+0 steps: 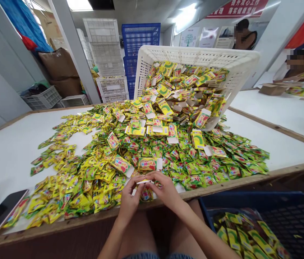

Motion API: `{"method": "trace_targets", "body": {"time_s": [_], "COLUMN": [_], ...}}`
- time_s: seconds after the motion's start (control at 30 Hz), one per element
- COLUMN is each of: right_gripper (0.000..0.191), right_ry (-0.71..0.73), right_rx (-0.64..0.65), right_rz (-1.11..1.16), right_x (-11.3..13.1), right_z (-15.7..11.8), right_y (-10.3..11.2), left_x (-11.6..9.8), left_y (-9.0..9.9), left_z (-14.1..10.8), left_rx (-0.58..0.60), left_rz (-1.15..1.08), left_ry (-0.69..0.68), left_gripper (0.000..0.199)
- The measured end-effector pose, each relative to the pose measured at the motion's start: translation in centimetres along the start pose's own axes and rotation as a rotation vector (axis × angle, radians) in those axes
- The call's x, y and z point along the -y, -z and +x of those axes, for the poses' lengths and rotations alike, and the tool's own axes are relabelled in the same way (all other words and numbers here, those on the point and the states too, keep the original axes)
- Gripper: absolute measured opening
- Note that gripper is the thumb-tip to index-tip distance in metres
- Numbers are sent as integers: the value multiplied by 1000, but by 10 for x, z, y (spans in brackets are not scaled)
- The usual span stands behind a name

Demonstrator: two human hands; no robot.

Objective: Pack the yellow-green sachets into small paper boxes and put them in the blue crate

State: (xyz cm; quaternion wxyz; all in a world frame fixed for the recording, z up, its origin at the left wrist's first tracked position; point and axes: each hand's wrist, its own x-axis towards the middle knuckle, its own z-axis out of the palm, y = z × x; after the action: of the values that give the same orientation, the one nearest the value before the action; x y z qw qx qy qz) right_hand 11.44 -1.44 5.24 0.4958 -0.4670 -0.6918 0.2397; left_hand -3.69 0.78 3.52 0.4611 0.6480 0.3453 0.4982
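Note:
Both hands meet at the table's front edge, around a small yellow-and-white box. My left hand pinches its left side, and my right hand has its fingers closed on the right side. A small wrapped packet shows just below the fingertips. Just beyond the hands lie open-flapped boxes, one flat and one tilted. Yellow packets are heaped to the left and green packets to the right.
A white basket lies tipped on the table, spilling boxes. A blue crate with filled boxes stands below the edge at right. A phone lies front left. Stacked crates stand behind; two people sit at back right.

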Motion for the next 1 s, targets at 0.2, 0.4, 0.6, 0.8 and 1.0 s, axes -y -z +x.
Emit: {"method": "trace_targets", "body": {"time_s": [0.2, 0.4, 0.6, 0.8, 1.0], "right_gripper": [11, 11, 12, 14, 21], "right_ry": [-16, -131, -113, -38, -78], "right_rx": [-15, -49, -79, -77, -160], "right_rz": [-70, -116, -80, -24, -61], "right_x": [6, 11, 12, -2, 9], "right_z": [-3, 5, 6, -9, -23], "right_y": [-1, -5, -6, -13, 2], "left_x": [-5, -3, 3, 15, 19], "left_y": [0, -1, 1, 3, 4], "left_z": [-6, 3, 6, 0, -13], "left_rx": [-39, -100, -95, -98, -45], "left_rz": [17, 37, -15, -3, 44], "left_ry": [44, 102, 84, -39, 16], "left_gripper": [16, 16, 16, 13, 28]}}
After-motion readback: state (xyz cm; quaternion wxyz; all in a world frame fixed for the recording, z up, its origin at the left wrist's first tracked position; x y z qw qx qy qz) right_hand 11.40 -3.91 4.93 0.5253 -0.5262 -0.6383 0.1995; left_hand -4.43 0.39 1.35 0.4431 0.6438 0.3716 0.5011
